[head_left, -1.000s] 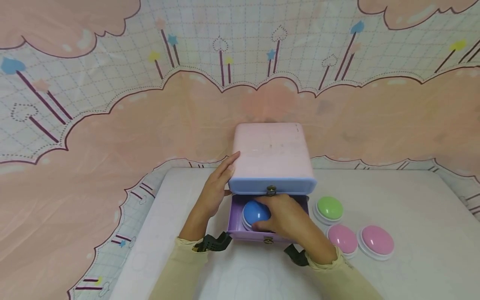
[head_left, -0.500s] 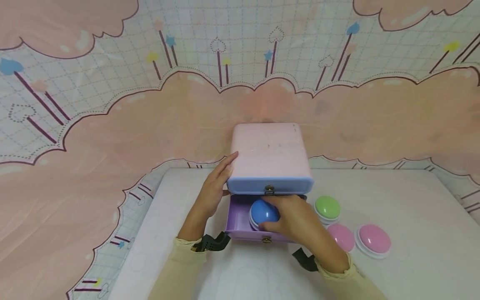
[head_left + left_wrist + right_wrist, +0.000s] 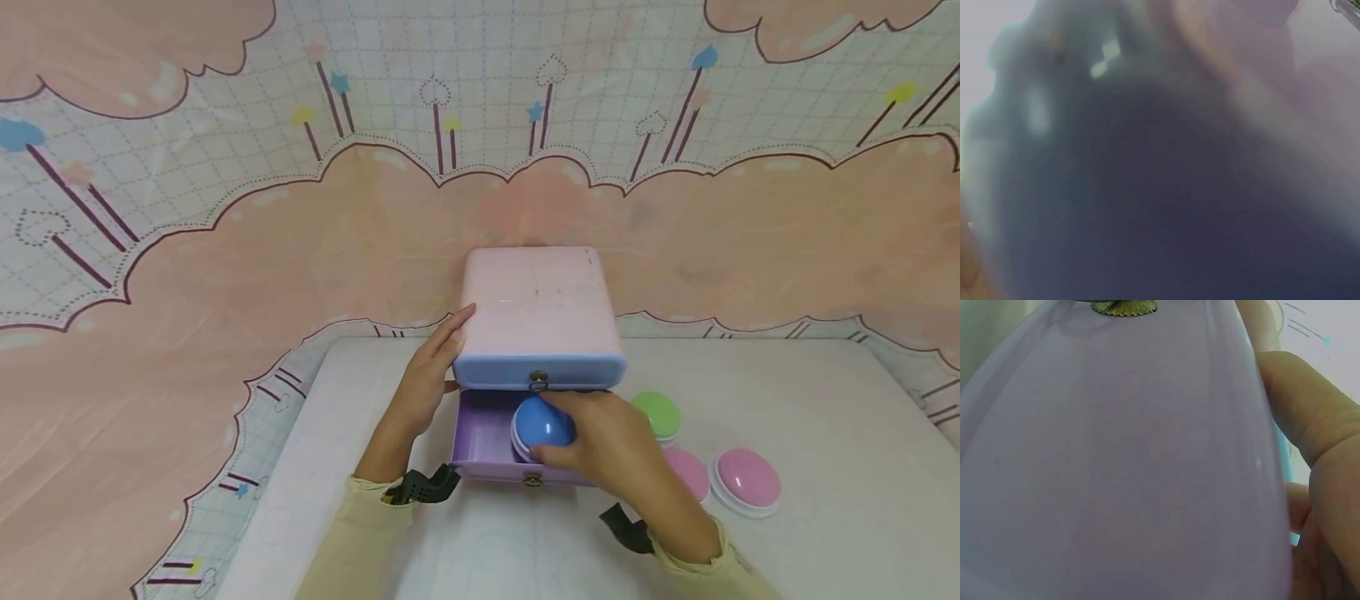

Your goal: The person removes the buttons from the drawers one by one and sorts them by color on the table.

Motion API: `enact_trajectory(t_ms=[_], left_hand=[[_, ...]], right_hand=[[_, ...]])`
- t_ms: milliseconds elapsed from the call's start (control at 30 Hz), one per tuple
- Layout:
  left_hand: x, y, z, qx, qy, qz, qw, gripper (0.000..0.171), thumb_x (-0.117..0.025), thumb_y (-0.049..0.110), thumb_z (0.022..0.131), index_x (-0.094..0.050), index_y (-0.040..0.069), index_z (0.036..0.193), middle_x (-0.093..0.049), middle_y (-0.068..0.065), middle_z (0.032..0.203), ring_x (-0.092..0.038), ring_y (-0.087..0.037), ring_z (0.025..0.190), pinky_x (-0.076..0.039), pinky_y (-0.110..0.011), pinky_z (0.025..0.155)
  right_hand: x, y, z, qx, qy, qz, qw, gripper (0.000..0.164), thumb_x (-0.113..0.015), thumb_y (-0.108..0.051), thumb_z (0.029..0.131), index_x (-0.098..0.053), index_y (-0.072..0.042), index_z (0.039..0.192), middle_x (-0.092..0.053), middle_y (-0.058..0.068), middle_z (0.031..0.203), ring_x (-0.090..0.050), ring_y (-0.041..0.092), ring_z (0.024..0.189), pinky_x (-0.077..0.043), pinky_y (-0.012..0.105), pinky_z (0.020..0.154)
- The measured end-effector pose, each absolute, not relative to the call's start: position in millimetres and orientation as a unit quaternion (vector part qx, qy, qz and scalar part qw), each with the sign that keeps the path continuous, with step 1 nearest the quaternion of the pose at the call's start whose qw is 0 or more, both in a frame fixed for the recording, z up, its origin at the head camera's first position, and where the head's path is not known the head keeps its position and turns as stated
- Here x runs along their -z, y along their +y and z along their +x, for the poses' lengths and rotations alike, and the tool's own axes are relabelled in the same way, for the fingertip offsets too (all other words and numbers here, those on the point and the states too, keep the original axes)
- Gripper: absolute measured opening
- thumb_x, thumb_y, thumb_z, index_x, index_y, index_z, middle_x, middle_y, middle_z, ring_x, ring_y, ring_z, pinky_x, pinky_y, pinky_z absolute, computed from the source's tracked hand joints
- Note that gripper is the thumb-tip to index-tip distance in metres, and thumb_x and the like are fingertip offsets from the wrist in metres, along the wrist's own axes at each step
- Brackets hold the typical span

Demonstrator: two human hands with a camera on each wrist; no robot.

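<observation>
One blue dome (image 3: 542, 421), partly hidden, right grip (image 3: 618, 442) pinching it, left grip (image 3: 427, 379) straight-fingered against pink box (image 3: 540, 304)

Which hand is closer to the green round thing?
Right. The right hand grips the blue dome at the purple drawer, left of the green dome; the left hand touches the left side of the pink-topped box, farther away.

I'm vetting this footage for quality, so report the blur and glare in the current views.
Head view: fairly clear, with small highlights on the blue dome and the rightmost pink dome; left wrist view: badly blurred, mostly a dark mass, pale glare at upper left; right wrist view: purple drawer front slightly hazy, upper-right background pale.
</observation>
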State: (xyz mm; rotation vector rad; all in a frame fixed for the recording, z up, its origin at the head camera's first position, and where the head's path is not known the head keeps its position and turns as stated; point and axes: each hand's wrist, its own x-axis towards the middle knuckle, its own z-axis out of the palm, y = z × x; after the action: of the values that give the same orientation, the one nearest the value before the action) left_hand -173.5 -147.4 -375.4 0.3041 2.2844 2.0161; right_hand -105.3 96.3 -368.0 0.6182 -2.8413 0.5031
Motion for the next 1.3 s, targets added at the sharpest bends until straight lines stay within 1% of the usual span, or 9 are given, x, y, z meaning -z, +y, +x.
enact_trajectory(t_ms=[267,433,700,833,967,1233,1300], left_hand=[[376,-149,-173,-0.662,0.742,0.096,0.041,0.046,-0.042,0.043,0.108,-0.044,0.037,0.154,-0.023,0.004,0.169,-0.03,-0.033,0.152,-0.041,-0.074,0.103],[377,-150,-173,-0.662,0.742,0.095,0.04,0.046,-0.042,0.041,0.109,-0.044,0.037,0.154,-0.024,0.004,0.169,-0.03,-0.033,0.152,-0.042,-0.074,0.102],[375,-148,-173,-0.666,0.738,0.1,0.041,0.046,-0.042,0.041,0.109,-0.044,0.035,0.155,-0.023,0.004,0.169,-0.031,-0.033,0.151,-0.042,-0.074,0.102],[373,-148,-173,-0.664,0.74,0.099,0.039,0.046,-0.042,0.042,0.109,-0.044,0.036,0.154,-0.024,0.004,0.169,-0.033,-0.034,0.15,-0.043,-0.073,0.102],[372,-148,-174,-0.662,0.742,0.098,0.036,0.046,-0.043,0.043,0.108,-0.045,0.036,0.154,-0.024,0.004,0.169,-0.035,-0.034,0.148,-0.044,-0.073,0.101],[372,-147,-173,-0.663,0.741,0.097,0.039,0.046,-0.042,0.041,0.109,-0.044,0.036,0.154,-0.025,0.004,0.169,-0.036,-0.034,0.147,-0.044,-0.072,0.102],[372,-146,-173,-0.663,0.741,0.098,0.042,0.046,-0.042,0.041,0.109,-0.044,0.036,0.154,-0.024,0.004,0.169,-0.035,-0.033,0.148,-0.044,-0.072,0.102]], right_hand=[[362,103,-100,-0.164,-0.956,0.217,0.11,0.066,-0.089,-0.052,0.071,-0.074,-0.018,0.125,-0.077,0.008,0.109,-0.072,0.024,0.088,-0.059,0.042,0.072],[359,107,-97,-0.158,-0.958,0.21,0.117,0.067,-0.088,-0.054,0.072,-0.073,-0.018,0.127,-0.077,0.009,0.11,-0.072,0.024,0.089,-0.06,0.042,0.073],[356,116,-91,-0.147,-0.952,0.213,0.165,0.065,-0.09,-0.05,0.069,-0.074,-0.018,0.124,-0.077,0.009,0.104,-0.072,0.025,0.085,-0.06,0.042,0.07],[355,121,-89,-0.141,-0.953,0.206,0.173,0.066,-0.09,-0.051,0.07,-0.073,-0.018,0.124,-0.077,0.011,0.103,-0.073,0.027,0.086,-0.061,0.044,0.071],[353,126,-87,-0.14,-0.958,0.19,0.161,0.066,-0.09,-0.051,0.07,-0.073,-0.018,0.125,-0.077,0.012,0.104,-0.073,0.029,0.089,-0.061,0.046,0.072],[348,140,-85,-0.137,-0.965,0.177,0.134,0.068,-0.088,-0.051,0.072,-0.072,-0.018,0.129,-0.077,0.012,0.106,-0.073,0.029,0.092,-0.061,0.048,0.072],[347,144,-84,-0.133,-0.969,0.17,0.123,0.069,-0.087,-0.052,0.073,-0.071,-0.019,0.131,-0.077,0.012,0.108,-0.073,0.03,0.094,-0.061,0.049,0.074]])
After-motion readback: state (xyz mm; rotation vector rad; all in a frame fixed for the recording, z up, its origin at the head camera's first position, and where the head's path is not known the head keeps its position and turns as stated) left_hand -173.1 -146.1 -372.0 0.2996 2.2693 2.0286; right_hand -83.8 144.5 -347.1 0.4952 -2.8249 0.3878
